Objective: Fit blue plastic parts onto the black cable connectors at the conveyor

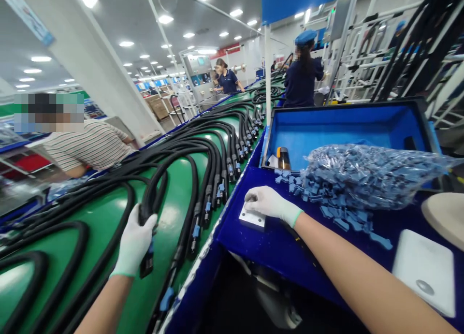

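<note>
My left hand (pixel 135 241), in a white glove, is wrapped round the end of a thick black cable (pixel 147 213) on the green conveyor belt (pixel 97 218); a black plug with a blue tip hangs below the hand. My right hand (pixel 268 203), also gloved, rests with curled fingers on a small white metal block (pixel 253 217) at the near edge of the blue worktable (pixel 290 242). Loose small blue plastic caps (pixel 344 218) lie just right of that hand, spilling from a clear bag (pixel 366 174) full of them.
Many more black cables (pixel 217 145) with plugs lie in rows along the belt. A blue tray (pixel 344 126) stands behind the bag. A white pad (pixel 426 271) and a beige disc (pixel 445 215) lie at right. Other people work at left and further back.
</note>
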The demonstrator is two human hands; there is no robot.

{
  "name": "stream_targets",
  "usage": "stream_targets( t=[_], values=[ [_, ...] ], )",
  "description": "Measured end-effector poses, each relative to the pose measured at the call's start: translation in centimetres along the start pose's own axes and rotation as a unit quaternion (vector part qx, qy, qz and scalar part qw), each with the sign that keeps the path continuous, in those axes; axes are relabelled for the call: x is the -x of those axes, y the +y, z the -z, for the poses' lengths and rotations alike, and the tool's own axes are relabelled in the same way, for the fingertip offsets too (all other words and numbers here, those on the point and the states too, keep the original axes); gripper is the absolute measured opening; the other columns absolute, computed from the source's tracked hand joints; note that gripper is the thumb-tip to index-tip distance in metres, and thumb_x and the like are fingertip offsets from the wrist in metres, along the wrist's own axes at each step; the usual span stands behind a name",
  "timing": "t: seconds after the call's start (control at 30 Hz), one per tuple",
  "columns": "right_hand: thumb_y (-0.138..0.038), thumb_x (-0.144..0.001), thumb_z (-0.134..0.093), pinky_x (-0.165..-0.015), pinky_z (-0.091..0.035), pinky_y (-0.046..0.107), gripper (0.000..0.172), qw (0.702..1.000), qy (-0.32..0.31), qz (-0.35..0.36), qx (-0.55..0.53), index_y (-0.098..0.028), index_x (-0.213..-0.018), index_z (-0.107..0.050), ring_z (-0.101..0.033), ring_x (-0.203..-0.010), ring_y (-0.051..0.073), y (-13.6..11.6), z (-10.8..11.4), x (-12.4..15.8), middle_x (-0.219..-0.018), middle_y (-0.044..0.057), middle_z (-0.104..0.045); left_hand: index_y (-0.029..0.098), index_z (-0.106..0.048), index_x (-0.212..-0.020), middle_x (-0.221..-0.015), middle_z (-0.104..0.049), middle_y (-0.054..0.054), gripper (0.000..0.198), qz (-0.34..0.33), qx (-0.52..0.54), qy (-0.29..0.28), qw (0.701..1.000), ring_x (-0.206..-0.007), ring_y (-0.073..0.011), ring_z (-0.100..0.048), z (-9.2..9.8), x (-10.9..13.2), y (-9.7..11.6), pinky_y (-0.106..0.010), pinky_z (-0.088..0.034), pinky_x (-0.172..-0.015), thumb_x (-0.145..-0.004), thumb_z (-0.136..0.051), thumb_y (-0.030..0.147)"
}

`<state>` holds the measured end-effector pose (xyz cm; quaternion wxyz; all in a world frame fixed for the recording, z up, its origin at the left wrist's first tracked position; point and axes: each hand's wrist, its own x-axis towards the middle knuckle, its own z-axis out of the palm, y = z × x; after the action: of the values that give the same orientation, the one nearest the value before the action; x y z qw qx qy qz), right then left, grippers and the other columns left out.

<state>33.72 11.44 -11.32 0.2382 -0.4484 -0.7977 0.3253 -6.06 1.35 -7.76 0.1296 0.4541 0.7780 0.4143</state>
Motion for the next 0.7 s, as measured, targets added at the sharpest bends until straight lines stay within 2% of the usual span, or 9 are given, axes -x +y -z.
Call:
stream_targets(
  t=[0.1, 0.2, 0.3, 0.33, 0.4, 0.5, 0.53, 0.6, 0.7],
  values=[
    [-0.029, -0.079, -0.071, -0.076, -0.047, 0.026, 0.019, 0.999, 0.007, -0.003, 0.037, -0.023, -0.095, -0.078, -0.068, -0.086, 0.019, 0.1, -0.7, -0.4, -0.097, 0.002, -0.077, 0.015, -0.058, -0.139, -0.112, -0.074, -0.013, 0.07, 0.013, -0.13, -0.06, 0.99, -0.102, -0.0362, -0.071, 3.2, 1.9, -4.9, -0.044, -0.057, -0.088, -0.076, -0.067, 0.045],
    [-0.029, -0.081, -0.069, -0.075, -0.046, 0.026, 0.017, 0.998, 0.007, -0.006, 0.064, -0.023, -0.094, -0.077, -0.068, -0.085, 0.019, 0.2, -1.2, -0.6, -0.094, 0.002, -0.077, 0.02, -0.07, -0.124, -0.117, -0.075, -0.009, 0.055, -0.003, -0.155, -0.204, 0.967, -0.117, -0.0362, -0.067, 5.0, 4.3, -8.4, -0.042, -0.051, -0.104, -0.079, -0.063, 0.051],
    [-0.028, -0.084, -0.065, -0.073, -0.045, 0.026, 0.017, 0.997, 0.002, -0.006, 0.075, -0.024, -0.095, -0.077, -0.068, -0.083, 0.018, 0.3, -1.4, -0.5, -0.092, 0.002, -0.076, 0.015, -0.063, -0.134, -0.138, -0.065, -0.014, 0.061, -0.004, -0.272, -0.185, 0.944, -0.133, -0.0331, -0.057, 7.9, 6.0, -12.4, -0.041, -0.039, -0.116, -0.086, -0.049, 0.05],
    [-0.028, -0.084, -0.064, -0.072, -0.045, 0.026, 0.017, 0.997, 0.001, -0.007, 0.077, -0.024, -0.096, -0.077, -0.068, -0.083, 0.018, 0.3, -1.4, -0.5, -0.092, 0.001, -0.076, 0.011, -0.063, -0.133, -0.138, -0.063, -0.019, 0.064, 0.01, -0.334, -0.145, 0.931, -0.133, -0.0361, -0.057, 9.3, 6.5, -13.9, -0.044, -0.038, -0.116, -0.083, -0.049, 0.048],
    [-0.028, -0.084, -0.064, -0.073, -0.045, 0.026, 0.018, 0.997, 0.0, -0.007, 0.078, -0.024, -0.097, -0.076, -0.068, -0.085, 0.019, 0.2, -1.4, -0.4, -0.094, 0.002, -0.076, 0.006, -0.073, -0.108, -0.114, -0.071, -0.029, 0.058, 0.055, -0.43, -0.141, 0.89, -0.113, -0.048, -0.066, 12.1, 7.4, -16.5, -0.055, -0.047, -0.104, -0.067, -0.056, 0.043],
    [-0.029, -0.085, -0.064, -0.073, -0.045, 0.026, 0.018, 0.996, 0.006, -0.01, 0.09, -0.024, -0.097, -0.077, -0.068, -0.087, 0.019, 0.2, -1.6, -0.5, -0.096, 0.003, -0.076, 0.016, -0.072, -0.07, -0.072, -0.073, -0.021, 0.03, 0.107, -0.442, -0.183, 0.872, -0.08, -0.0508, -0.072, 14.9, 8.0, -18.6, -0.058, -0.054, -0.083, -0.051, -0.061, 0.037],
    [-0.029, -0.085, -0.064, -0.074, -0.045, 0.026, 0.018, 0.995, 0.007, -0.012, 0.096, -0.025, -0.097, -0.077, -0.068, -0.088, 0.019, 0.2, -1.7, -0.5, -0.096, 0.003, -0.076, 0.017, -0.072, -0.073, -0.074, -0.074, -0.019, 0.031, 0.112, -0.434, -0.186, 0.874, -0.083, -0.0484, -0.073, 15.1, 8.0, -18.7, -0.055, -0.055, -0.084, -0.054, -0.061, 0.038],
    [-0.029, -0.085, -0.064, -0.074, -0.045, 0.027, 0.017, 0.994, 0.01, -0.015, 0.105, -0.025, -0.096, -0.077, -0.068, -0.087, 0.019, 0.2, -1.9, -0.6, -0.094, 0.002, -0.076, 0.015, -0.073, -0.101, -0.102, -0.077, -0.018, 0.049, 0.103, -0.4, -0.176, 0.893, -0.104, -0.0411, -0.072, 14.5, 7.6, -18.4, -0.047, -0.054, -0.095, -0.064, -0.06, 0.045],
    [-0.029, -0.086, -0.064, -0.073, -0.045, 0.026, 0.017, 0.994, 0.013, -0.018, 0.105, -0.026, -0.096, -0.076, -0.068, -0.085, 0.018, 0.3, -2.0, -0.5, -0.093, 0.001, -0.076, 0.012, -0.061, -0.132, -0.135, -0.065, -0.021, 0.076, 0.077, -0.331, -0.153, 0.928, -0.127, -0.0372, -0.061, 12.5, 7.0, -17.8, -0.044, -0.045, -0.11, -0.068, -0.064, 0.053]
  ],
)
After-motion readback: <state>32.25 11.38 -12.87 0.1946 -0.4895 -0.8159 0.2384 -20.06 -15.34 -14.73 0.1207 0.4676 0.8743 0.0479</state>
